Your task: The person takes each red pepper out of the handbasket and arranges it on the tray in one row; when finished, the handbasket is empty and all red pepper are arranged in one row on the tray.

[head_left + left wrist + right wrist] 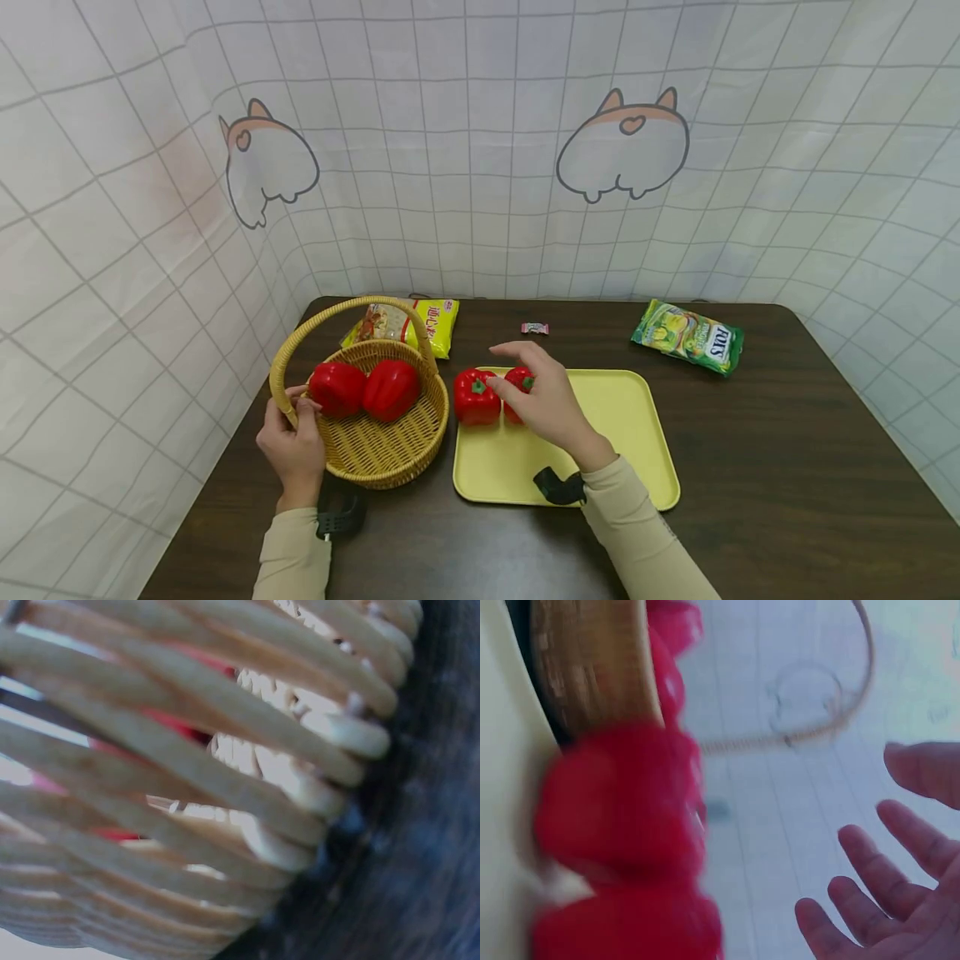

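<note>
My left hand (pixel 294 446) grips the left side of a wicker basket (pixel 382 454), by the base of its arched handle. Two red bell peppers (pixel 393 390) lie inside the basket. In the left wrist view the basket's woven wall (pixel 187 750) fills most of the picture, with red showing through the gaps. My right hand (pixel 546 402) hovers over a yellow tray (pixel 615 433), fingers apart and holding nothing. Under and beside it, two more red bell peppers (pixel 477 398) stand on the tray's left end. The right wrist view shows the spread fingers (pixel 877 862) clear of the peppers (pixel 622 810).
Behind the basket lies a yellow food packet (pixel 438 323). A small wrapped candy (pixel 535 328) lies behind the tray, and a green FOX'S bag (pixel 690 337) is at the back right. Curtains (pixel 495 167) with a grid print enclose the dark table (pixel 795 467).
</note>
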Available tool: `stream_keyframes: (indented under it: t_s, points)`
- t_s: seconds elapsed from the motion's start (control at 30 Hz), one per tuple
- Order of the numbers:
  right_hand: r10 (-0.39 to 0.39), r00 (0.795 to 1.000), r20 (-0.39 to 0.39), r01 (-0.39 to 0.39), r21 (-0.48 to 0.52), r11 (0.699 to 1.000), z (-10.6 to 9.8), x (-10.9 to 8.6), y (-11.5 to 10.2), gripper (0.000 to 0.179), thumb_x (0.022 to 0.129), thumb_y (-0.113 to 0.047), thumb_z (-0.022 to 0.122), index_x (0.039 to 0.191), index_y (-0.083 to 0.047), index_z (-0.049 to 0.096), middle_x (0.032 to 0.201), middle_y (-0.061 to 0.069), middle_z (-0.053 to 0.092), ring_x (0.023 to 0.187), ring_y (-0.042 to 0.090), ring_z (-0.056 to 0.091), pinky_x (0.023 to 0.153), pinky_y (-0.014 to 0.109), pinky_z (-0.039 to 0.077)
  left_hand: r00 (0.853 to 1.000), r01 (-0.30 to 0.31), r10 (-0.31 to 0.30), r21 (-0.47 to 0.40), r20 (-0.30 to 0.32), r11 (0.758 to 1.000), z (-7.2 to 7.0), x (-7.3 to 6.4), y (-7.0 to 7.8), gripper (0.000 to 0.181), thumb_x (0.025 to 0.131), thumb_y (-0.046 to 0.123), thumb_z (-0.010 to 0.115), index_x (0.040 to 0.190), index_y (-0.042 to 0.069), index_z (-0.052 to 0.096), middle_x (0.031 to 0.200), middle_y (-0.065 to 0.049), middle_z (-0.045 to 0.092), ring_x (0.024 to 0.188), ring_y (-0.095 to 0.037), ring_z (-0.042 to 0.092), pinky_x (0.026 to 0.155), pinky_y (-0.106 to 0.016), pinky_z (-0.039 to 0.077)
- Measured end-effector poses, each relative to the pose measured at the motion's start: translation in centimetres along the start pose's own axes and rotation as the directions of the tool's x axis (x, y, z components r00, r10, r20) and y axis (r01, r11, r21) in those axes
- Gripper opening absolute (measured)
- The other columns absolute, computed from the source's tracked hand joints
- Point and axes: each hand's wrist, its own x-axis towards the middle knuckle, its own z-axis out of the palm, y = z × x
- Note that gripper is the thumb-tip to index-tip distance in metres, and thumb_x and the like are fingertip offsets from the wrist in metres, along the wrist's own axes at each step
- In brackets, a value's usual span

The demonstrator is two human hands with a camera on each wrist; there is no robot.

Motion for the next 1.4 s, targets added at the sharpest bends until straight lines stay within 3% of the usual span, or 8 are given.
stream_keyframes:
  t_s: [0.17, 0.43, 0.63, 0.77, 0.93, 1.13, 1.4]
  points:
    - [0.013, 0.998, 0.057, -0.016, 0.046, 0.999, 3.7, 0.0, -1.1, 0.034, 0.087, -0.015, 0.073, 0.12, -0.012, 0.065, 0.12, 0.001, 0.063, 0.11, 0.026, 0.059, 0.093, 0.047, 0.049, 1.0, 0.008, -0.008, 0.008, 0.012, 1.0, -0.2, -0.1, -0.1, 0.015, 0.089, -0.013, 0.051, 0.098, -0.017, 0.062, 0.069, -0.024, 0.06, 0.059, -0.011, 0.056, 0.058, -0.011, 0.044]
    - [0.028, 0.982, 0.187, -0.035, 0.036, 0.999, 8.9, 0.9, -2.8, 0.036, 0.089, -0.019, 0.071, 0.123, -0.012, 0.062, 0.121, 0.0, 0.061, 0.101, 0.02, 0.057, 0.087, 0.039, 0.052, 1.0, 0.019, -0.019, 0.01, 0.025, 1.0, -0.4, -0.2, 0.0, 0.016, 0.089, -0.013, 0.05, 0.099, -0.017, 0.062, 0.07, -0.024, 0.062, 0.06, -0.021, 0.056, 0.06, -0.011, 0.044]
    - [0.066, 0.963, 0.262, -0.058, -0.04, 0.998, 12.2, 1.2, -3.5, 0.047, 0.088, -0.024, 0.072, 0.131, -0.01, 0.055, 0.132, 0.001, 0.053, 0.119, 0.022, 0.053, 0.097, 0.033, 0.047, 1.0, 0.015, -0.015, 0.007, 0.014, 1.0, -0.4, -0.3, 0.1, 0.015, 0.088, -0.015, 0.051, 0.098, -0.017, 0.062, 0.069, -0.024, 0.061, 0.06, -0.022, 0.056, 0.059, -0.011, 0.044]
    - [0.096, 0.967, 0.235, -0.09, -0.035, 0.995, 14.1, 1.2, -3.2, 0.048, 0.087, -0.021, 0.071, 0.131, -0.009, 0.055, 0.132, 0.002, 0.051, 0.122, 0.022, 0.052, 0.099, 0.033, 0.046, 1.0, 0.011, -0.011, 0.011, 0.017, 1.0, -0.3, -0.2, 0.1, 0.014, 0.09, -0.012, 0.052, 0.099, -0.016, 0.062, 0.07, -0.025, 0.061, 0.061, -0.021, 0.055, 0.06, -0.011, 0.044]
    - [0.152, 0.973, 0.175, -0.144, -0.055, 0.988, 15.4, 1.5, -2.6, 0.049, 0.086, -0.019, 0.072, 0.131, -0.01, 0.056, 0.135, 0.003, 0.046, 0.123, 0.019, 0.047, 0.1, 0.035, 0.045, 1.0, 0.003, -0.003, 0.015, 0.011, 1.0, -0.1, -0.1, 0.0, 0.016, 0.092, -0.006, 0.052, 0.099, -0.014, 0.063, 0.07, -0.025, 0.061, 0.06, -0.015, 0.055, 0.06, -0.011, 0.044]
    - [0.201, 0.972, 0.124, -0.189, -0.102, 0.977, 15.8, 2.3, -2.4, 0.053, 0.085, -0.019, 0.073, 0.133, -0.012, 0.052, 0.142, 0.008, 0.039, 0.127, 0.025, 0.044, 0.099, 0.041, 0.045, 1.0, 0.0, 0.0, 0.011, 0.001, 1.0, 0.1, 0.0, 0.1, 0.016, 0.091, -0.007, 0.051, 0.098, -0.015, 0.063, 0.07, -0.025, 0.061, 0.061, -0.007, 0.054, 0.06, -0.011, 0.044]
    - [0.27, 0.952, 0.142, -0.244, -0.177, 0.953, 16.3, 3.1, -2.1, 0.069, 0.084, -0.023, 0.075, 0.144, -0.015, 0.043, 0.154, 0.011, 0.029, 0.133, 0.028, 0.04, 0.1, 0.044, 0.046, 1.0, 0.002, -0.002, 0.007, -0.002, 1.0, 0.0, 0.2, 0.0, 0.016, 0.088, -0.012, 0.051, 0.098, -0.015, 0.063, 0.069, -0.025, 0.06, 0.061, -0.006, 0.055, 0.06, -0.012, 0.044]
